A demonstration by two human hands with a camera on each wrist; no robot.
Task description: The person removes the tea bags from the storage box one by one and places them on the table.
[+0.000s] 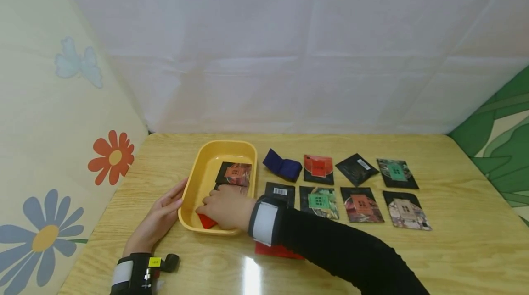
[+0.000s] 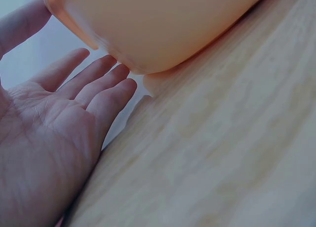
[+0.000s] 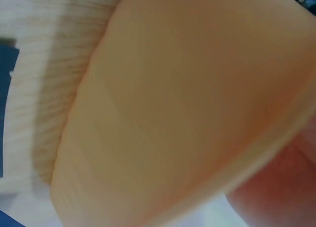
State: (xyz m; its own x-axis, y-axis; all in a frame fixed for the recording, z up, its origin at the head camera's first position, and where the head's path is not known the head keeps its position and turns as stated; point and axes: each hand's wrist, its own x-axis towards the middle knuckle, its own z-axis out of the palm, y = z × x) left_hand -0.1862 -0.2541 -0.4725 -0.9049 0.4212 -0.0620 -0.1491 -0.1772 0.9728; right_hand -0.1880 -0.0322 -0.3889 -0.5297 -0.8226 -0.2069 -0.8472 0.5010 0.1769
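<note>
A yellow plastic tray (image 1: 193, 162) stands on the left part of the table. My left hand (image 1: 160, 218) is at its left side, thumb along the rim and fingers extended against the outer wall, as the left wrist view shows. Inside the tray is my right hand (image 1: 228, 206), palm down, its fingers bent over a red packet (image 1: 206, 221) near the front corner. Most of that packet is hidden under the hand. Behind the hand lies a black packet with a reddish label (image 1: 235, 173), partly over another one. The right wrist view is mostly the tray's outer wall (image 3: 173, 98).
To the tray's right, flat packets lie in two rows, among them a folded dark blue one (image 1: 283, 166), a green-labelled one (image 1: 397, 174) and a beige-labelled one (image 1: 407, 210). A red packet (image 1: 278, 251) shows partly under the right forearm. A white sheet (image 1: 289, 79) hangs behind the table.
</note>
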